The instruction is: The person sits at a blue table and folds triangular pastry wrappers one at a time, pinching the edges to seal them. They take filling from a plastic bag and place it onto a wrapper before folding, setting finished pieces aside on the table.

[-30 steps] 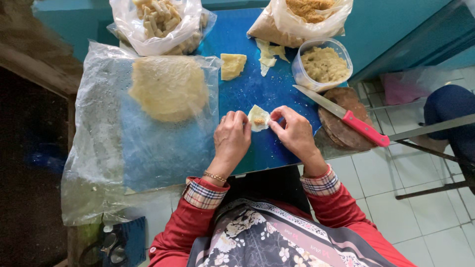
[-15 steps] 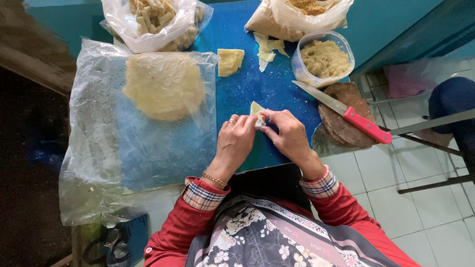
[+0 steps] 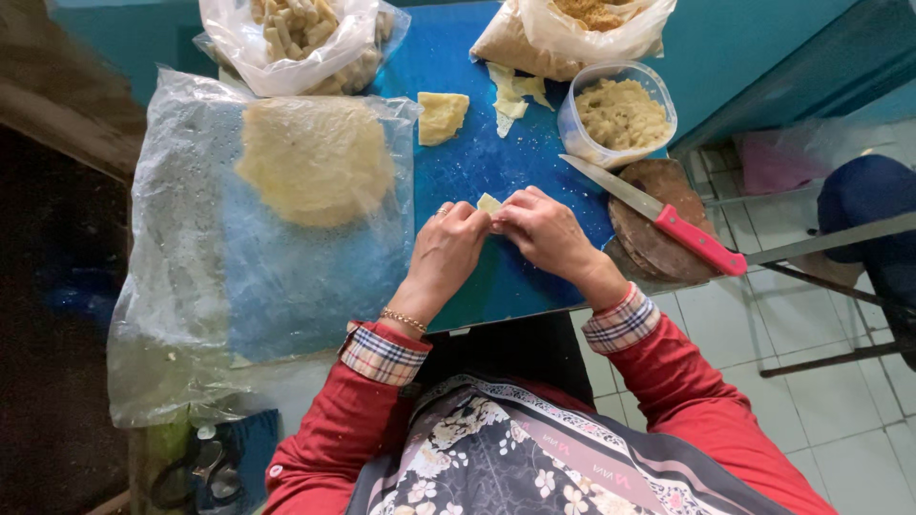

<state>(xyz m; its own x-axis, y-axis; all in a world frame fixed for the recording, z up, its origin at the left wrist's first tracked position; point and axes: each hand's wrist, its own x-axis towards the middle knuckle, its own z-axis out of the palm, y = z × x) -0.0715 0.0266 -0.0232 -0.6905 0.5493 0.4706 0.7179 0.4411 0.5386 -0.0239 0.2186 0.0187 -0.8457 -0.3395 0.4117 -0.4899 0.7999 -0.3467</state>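
A small pale wrapper piece (image 3: 489, 202) is pinched between both my hands over the blue table (image 3: 477, 143). My left hand (image 3: 447, 250) and my right hand (image 3: 546, 232) meet fingertip to fingertip around it, covering most of it. Only a corner shows above my fingers. A round thin sheet of dough (image 3: 315, 157) lies on a clear plastic sheet (image 3: 239, 277) to the left. A clear tub of yellowish filling (image 3: 620, 113) stands to the upper right.
A knife with a red handle (image 3: 668, 219) rests across a round wooden board (image 3: 658, 224) at the right edge. Plastic bags of rolled pieces (image 3: 296, 33) and crumbs (image 3: 582, 24) sit at the back. A folded wrapper (image 3: 442, 116) and scraps (image 3: 510, 93) lie nearby. Another person's leg (image 3: 863, 195) is at right.
My hands have closed in over the small wrapper piece, folding it so the filling no longer shows. Only a corner of it is left in sight.
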